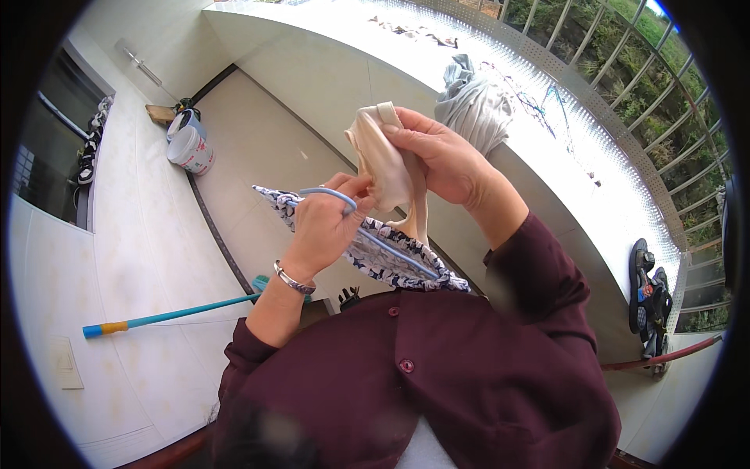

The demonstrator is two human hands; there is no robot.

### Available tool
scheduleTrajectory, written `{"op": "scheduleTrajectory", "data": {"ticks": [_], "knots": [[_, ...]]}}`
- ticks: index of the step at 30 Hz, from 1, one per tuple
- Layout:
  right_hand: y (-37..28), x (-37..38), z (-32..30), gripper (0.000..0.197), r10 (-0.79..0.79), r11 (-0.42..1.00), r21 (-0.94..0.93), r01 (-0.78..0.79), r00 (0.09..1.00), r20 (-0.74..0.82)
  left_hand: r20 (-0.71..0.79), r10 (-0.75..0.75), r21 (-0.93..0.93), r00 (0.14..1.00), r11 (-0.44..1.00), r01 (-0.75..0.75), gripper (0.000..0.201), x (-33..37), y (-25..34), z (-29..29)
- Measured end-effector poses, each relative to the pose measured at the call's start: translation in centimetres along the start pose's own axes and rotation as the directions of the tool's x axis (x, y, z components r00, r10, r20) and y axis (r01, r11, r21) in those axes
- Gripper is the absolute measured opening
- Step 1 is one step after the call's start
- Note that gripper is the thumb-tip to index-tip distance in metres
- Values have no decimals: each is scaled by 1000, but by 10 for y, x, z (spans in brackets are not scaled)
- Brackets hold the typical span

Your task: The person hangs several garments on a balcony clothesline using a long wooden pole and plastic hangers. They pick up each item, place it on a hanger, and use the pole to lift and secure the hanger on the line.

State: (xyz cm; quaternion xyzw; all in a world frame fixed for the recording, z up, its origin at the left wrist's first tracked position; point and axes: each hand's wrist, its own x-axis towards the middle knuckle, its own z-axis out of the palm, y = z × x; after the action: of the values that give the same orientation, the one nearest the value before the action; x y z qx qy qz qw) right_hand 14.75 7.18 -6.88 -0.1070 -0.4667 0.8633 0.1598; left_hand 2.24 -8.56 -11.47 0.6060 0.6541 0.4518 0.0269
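Note:
My right hand (441,156) pinches the elastic-edged top of a small beige garment (383,176), perhaps underwear, between thumb and fingers. The cloth hangs down in front of me, with a narrow strip trailing below it. Lower and to the left, my left hand (324,223) is closed around a light blue clothes hanger (402,258), and its fingertips touch the beige cloth. A garment with a dark blue and white pattern (367,262) hangs gathered along the hanger. A silver bracelet (293,279) circles my left wrist.
Grey cloths (473,105) lie bunched on the white ledge (539,148), near thin blue cords (551,105). Black sandals (648,297) stand at the right, beside the barred window. Buckets (190,148) stand on the floor at far left. A blue-green pole (180,313) extends on my left.

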Motion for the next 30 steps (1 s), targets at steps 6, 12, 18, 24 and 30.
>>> {"op": "scheduleTrajectory", "data": {"ticks": [6, 12, 18, 24, 30], "knots": [[44, 29, -10, 33, -38, 984, -174, 29, 998, -46, 29, -102, 134, 994, 986, 97, 18, -12, -16, -6], [81, 42, -48, 22, -183, 737, -675, 32, 971, -153, -35, -194, 106, 980, 975, 197, 7, -17, -11, -17], [84, 51, -50, 17, 98, 995, 6, -99, 966, -239, -26, -334, 169, 942, 928, 333, 10, -30, -16, -19], [71, 59, -62, 25, 134, 951, -251, -178, 974, -184, 7, -368, 242, 930, 903, 356, 14, -31, -16, -23], [64, 52, -65, 31, 223, 866, -456, -203, 975, -11, -12, -135, 311, 991, 941, 132, 44, -15, -6, -10]]}}
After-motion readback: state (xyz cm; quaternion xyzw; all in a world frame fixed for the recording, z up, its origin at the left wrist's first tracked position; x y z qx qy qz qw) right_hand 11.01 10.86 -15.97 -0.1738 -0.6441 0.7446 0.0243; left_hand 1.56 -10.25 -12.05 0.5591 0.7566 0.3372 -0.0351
